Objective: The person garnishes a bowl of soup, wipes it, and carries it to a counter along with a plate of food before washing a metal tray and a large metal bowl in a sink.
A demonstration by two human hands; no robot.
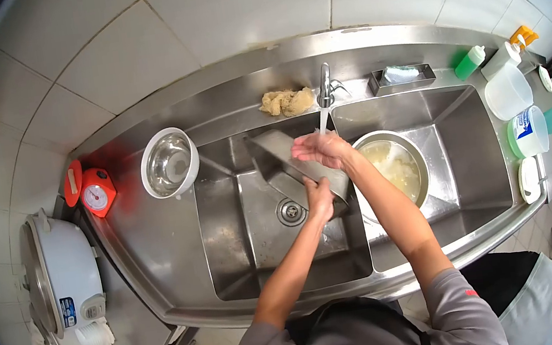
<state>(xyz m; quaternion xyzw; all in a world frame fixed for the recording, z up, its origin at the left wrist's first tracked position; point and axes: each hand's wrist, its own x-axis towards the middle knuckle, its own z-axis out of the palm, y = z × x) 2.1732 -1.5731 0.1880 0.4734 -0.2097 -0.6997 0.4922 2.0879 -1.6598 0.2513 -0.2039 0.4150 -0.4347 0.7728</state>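
Over the left basin of the steel double sink (232,263), a metal pan (288,157) is held tilted. My left hand (320,198) grips its near edge, fingers wrapped round the rim. At the pan's upper right, my right hand (321,150) is spread, palm up, beneath the stream from the faucet (325,84). Water runs down onto that hand. In the right basin, beside my right forearm, stands a round pot (421,159) with cloudy liquid and pale pieces in it. The drain (291,211) shows below the pan.
Left of the sink are a white-rimmed steel bowl (193,157), a red scale (97,194) and a rice cooker (74,264). Behind the faucet side lie tan scrubbers (286,102) and a steel tray (422,76). Bottles and plastic containers (508,92) line the right edge.
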